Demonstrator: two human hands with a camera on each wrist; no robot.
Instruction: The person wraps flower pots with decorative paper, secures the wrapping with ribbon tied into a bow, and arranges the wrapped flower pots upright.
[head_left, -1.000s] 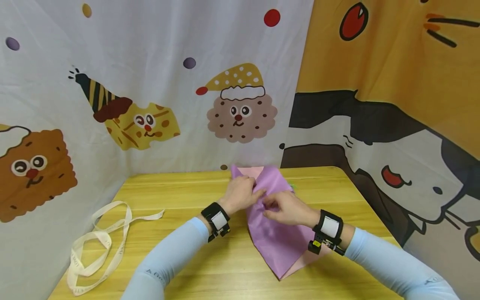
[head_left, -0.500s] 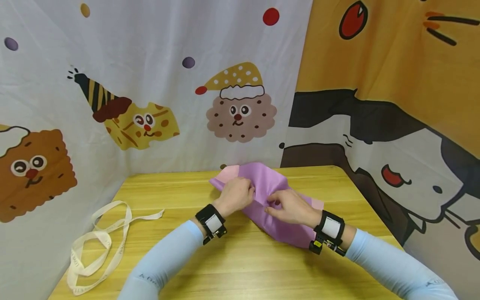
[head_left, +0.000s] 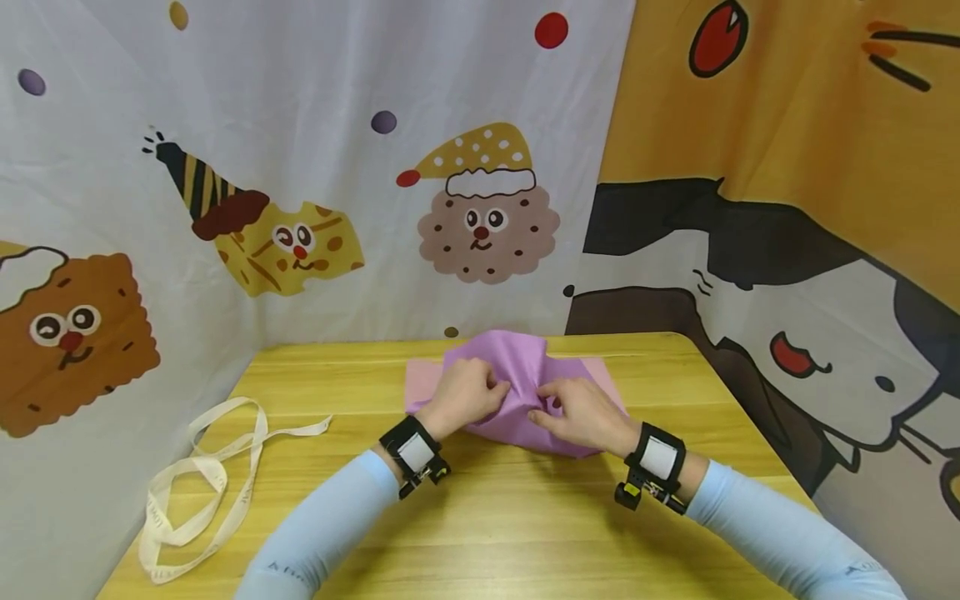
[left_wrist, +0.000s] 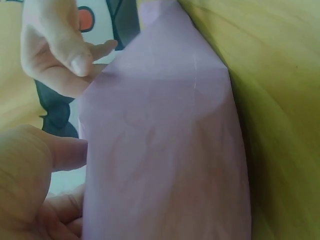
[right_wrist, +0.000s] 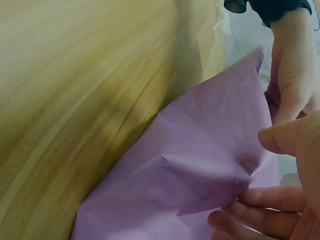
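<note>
A sheet of purple wrapping paper (head_left: 510, 427) with a pink reverse lies folded and bunched up near the back of the table. My left hand (head_left: 463, 392) pinches its left part; in the left wrist view the thumb presses the paper's edge, with curled fingers behind it. From the right, my right hand (head_left: 581, 412) holds the gathered middle, thumb and fingertips curled at the folds. Creases run between both hands in the right wrist view, where the raised paper (right_wrist: 190, 145) fills the centre. Pink corners stick out on either side. Whatever the paper may cover is hidden.
A cream ribbon (head_left: 307, 430) with printed letters lies in loose loops on the left of the wooden table (head_left: 480, 517). Behind the table's back edge hangs a cartoon-printed curtain (head_left: 390, 267), which continues along both sides.
The paper has turned from lying lengthwise to lying crosswise, its near tip swinging right and back. My left hand has moved slightly left and down; my right hand has stayed nearly in place.
</note>
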